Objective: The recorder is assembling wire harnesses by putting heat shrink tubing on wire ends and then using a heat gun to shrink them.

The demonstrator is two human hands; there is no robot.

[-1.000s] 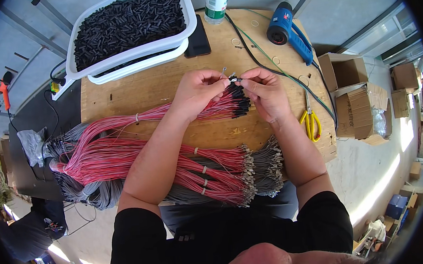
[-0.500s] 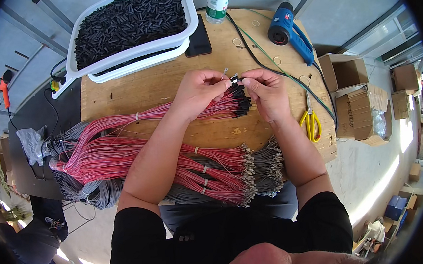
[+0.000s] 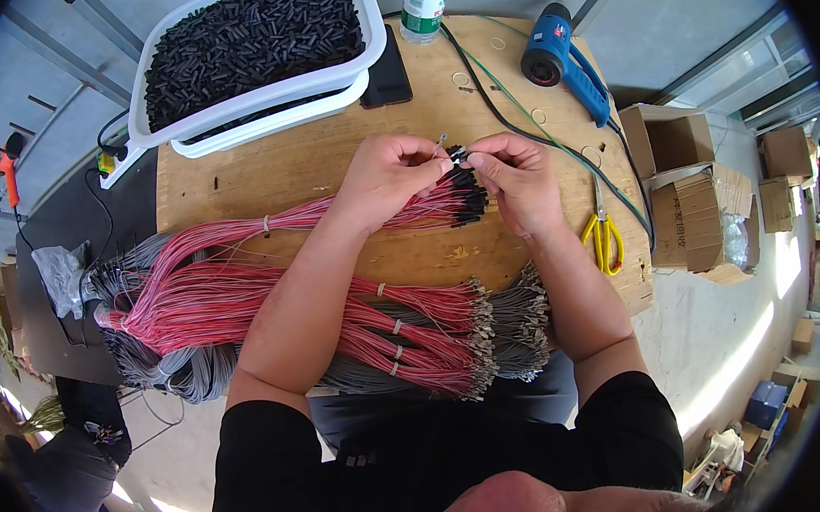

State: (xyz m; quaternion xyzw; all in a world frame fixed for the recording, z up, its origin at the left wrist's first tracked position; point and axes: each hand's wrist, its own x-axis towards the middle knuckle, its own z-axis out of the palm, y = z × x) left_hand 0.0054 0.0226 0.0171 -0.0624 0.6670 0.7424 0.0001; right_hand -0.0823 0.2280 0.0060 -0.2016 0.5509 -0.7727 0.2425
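Over the far part of the wooden table, my left hand (image 3: 394, 175) pinches a thin wire with a small metal terminal (image 3: 442, 140) standing up by its fingertips. My right hand (image 3: 519, 178) faces it, thumb and forefinger closed on a small black sleeve (image 3: 458, 154) at the wire's end. The fingertips nearly meet and partly hide these pieces. Just beneath lies a bundle of red wires (image 3: 315, 212) whose ends carry black sleeves (image 3: 468, 198). Nearer me, more tied red bundles (image 3: 369, 341) with bare metal terminals lie under my left forearm.
A white tub (image 3: 370, 57) full of short black tubes stands far left, beside a phone (image 3: 387, 80) and a water bottle (image 3: 424, 5). A blue heat gun (image 3: 558, 61), cables and yellow-handled scissors (image 3: 603, 241) lie right. Grey wires (image 3: 522, 329) lie near the front edge.
My right fingertips have moved slightly closer to my left ones, and less of the black sleeve shows between them. Both arms stay nearly in place.
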